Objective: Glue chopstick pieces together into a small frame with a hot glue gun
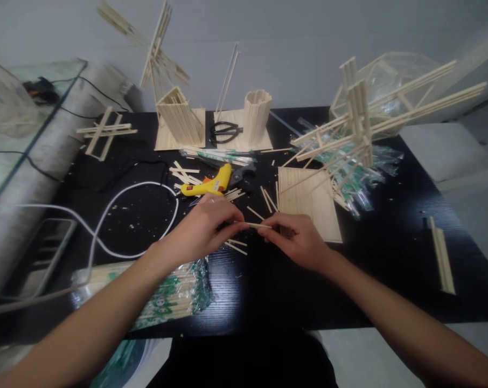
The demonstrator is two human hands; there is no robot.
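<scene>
Both my hands meet over the middle of the black table (389, 258). My left hand (201, 229) and my right hand (298, 240) each pinch one end of a short thin wooden stick (255, 225), held level between them. A few loose sticks (236, 247) lie on the table just under my left fingers. A flat panel of glued sticks (308, 202) lies right behind my right hand. A yellow glue gun (209, 185) rests beyond my left hand.
A white cable (114, 215) loops at the left. Wrapped chopstick packs (167, 296) lie near the front edge. Stick-built models (361, 118) stand at the back and right, with black scissors (224, 131) between two of them. Two sticks (441, 258) lie at far right.
</scene>
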